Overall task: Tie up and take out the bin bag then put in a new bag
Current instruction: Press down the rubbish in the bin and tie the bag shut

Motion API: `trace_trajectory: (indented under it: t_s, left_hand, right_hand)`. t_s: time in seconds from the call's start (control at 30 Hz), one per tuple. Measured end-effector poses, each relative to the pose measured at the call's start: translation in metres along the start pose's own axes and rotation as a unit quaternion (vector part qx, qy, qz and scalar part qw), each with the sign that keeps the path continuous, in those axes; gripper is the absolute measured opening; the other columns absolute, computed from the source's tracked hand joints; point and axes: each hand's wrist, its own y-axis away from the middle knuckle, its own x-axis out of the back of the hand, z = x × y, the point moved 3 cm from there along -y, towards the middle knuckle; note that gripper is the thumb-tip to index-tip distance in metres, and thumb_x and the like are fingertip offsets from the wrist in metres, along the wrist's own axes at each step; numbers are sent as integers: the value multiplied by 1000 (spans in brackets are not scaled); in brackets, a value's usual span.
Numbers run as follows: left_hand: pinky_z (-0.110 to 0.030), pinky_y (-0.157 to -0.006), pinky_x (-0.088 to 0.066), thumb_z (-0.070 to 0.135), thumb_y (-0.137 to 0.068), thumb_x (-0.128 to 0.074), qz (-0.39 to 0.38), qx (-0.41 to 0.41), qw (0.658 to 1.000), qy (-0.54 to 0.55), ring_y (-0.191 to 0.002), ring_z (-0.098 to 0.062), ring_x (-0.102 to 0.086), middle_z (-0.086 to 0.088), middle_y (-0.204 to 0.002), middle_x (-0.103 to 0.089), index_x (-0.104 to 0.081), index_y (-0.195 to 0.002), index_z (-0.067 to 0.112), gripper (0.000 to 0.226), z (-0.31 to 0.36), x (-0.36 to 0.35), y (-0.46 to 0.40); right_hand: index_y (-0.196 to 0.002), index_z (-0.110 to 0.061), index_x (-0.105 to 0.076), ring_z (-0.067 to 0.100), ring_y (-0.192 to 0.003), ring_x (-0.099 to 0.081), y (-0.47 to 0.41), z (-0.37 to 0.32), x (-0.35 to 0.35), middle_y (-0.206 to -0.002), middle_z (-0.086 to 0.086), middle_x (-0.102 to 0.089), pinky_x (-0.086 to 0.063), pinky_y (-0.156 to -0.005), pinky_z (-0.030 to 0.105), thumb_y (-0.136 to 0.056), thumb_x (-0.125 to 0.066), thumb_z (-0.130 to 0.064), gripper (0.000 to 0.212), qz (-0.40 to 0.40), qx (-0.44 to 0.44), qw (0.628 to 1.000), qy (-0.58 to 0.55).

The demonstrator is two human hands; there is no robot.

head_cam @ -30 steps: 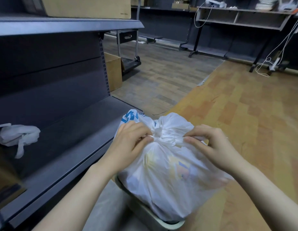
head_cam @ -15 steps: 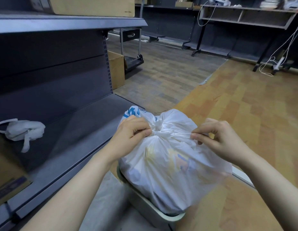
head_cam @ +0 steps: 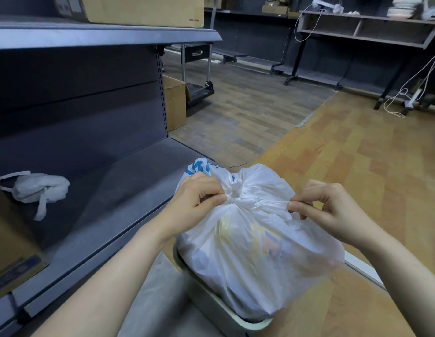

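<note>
So in the head view, the full white bin bag (head_cam: 250, 242) sat low in the middle of the frame, still inside the pale bin (head_cam: 211, 302). Left hand (head_cam: 197, 205) was pinching the gathered plastic right at the knot (head_cam: 236, 195), and the right hand (head_cam: 326, 207) pinched a stretched-out strip of the bag, pulled toward the right. Over at the left edge, a folded white bag (head_cam: 39, 188) lay on the grey shelf (head_cam: 119, 190).

bin bag (head_cam: 255, 251): white, full, neck knotted, sitting in my bin
bin (head_cam: 211, 302): pale rim, on the floor
spare bag (head_cam: 39, 188): white, crumpled, on the shelf
</note>
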Motion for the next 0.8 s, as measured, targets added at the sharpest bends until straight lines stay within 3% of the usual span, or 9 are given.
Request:
trace_trajectory:
  t_s: [0.13,0.2,0.3,0.4,0.5,0.6,0.7,0.8]
  left_hand:
    - [-14,-69,-28,45,-85,-45,17,5,1000,-7,-68,0,-37,15,-62,-45,-47,-60,25,32,-6,2,3]
    - [-18,-68,-32,44,-84,-46,31,9,999,-4,-67,-2,-41,11,-62,-48,-53,-63,20,33,-1,3,4]
    - [-16,-67,-40,44,-81,-51,95,29,995,27,-71,-7,-52,6,-72,-58,-62,-76,14,33,15,12,-1]
    - [-11,-65,-40,31,-87,-54,186,29,981,36,-70,-8,-52,6,-73,-58,-62,-74,9,27,27,25,-5]
    - [-17,-62,-41,23,-89,-53,208,45,977,15,-68,-11,-50,5,-70,-56,-61,-72,7,24,26,29,-7]
    - [-28,-62,-45,34,-88,-47,188,55,981,-17,-67,-14,-50,3,-70,-54,-60,-73,11,30,19,26,-4]
    - [-31,-61,-44,38,-86,-46,188,66,980,-28,-67,-14,-49,4,-72,-55,-59,-72,13,31,15,26,-2]
    - [-33,-61,-44,29,-86,-50,192,79,978,-23,-65,-14,-48,3,-73,-55,-59,-72,15,22,14,26,-3]
  right_hand:
    - [-63,-34,-65,4,-69,-51,-3,4,-13,-60,-28,-58,-37,-63,11,-82,-52,-44,25,2,27,997,67]
    - [-77,-26,-66,3,-74,-48,-5,3,-13,-72,-24,-55,-38,-68,15,-87,-45,-43,29,35,41,991,118]
    - [-107,-21,-63,10,-97,-53,-12,-15,-14,-100,-14,-56,-41,-84,19,-92,-41,-33,29,80,52,991,98]
    - [-121,-20,-59,11,-112,-51,-22,-45,-36,-119,-8,-58,-36,-96,18,-88,-41,-9,39,10,88,994,69]
    - [-130,-31,-53,12,-127,-39,-29,-58,-61,-139,-6,-49,-33,-102,24,-89,-38,-14,46,-84,58,987,128]
    - [-133,-36,-46,13,-128,-33,-35,-60,-69,-141,-10,-42,-39,-99,34,-91,-43,-21,45,-96,-23,976,196]
    - [-131,-32,-46,18,-120,-38,-38,-65,-74,-128,-4,-45,-41,-88,32,-87,-47,-22,45,-70,-66,960,262]
    - [-122,-27,-51,22,-112,-42,-41,-67,-79,-113,1,-52,-32,-72,30,-87,-52,-21,35,-62,-90,944,310]
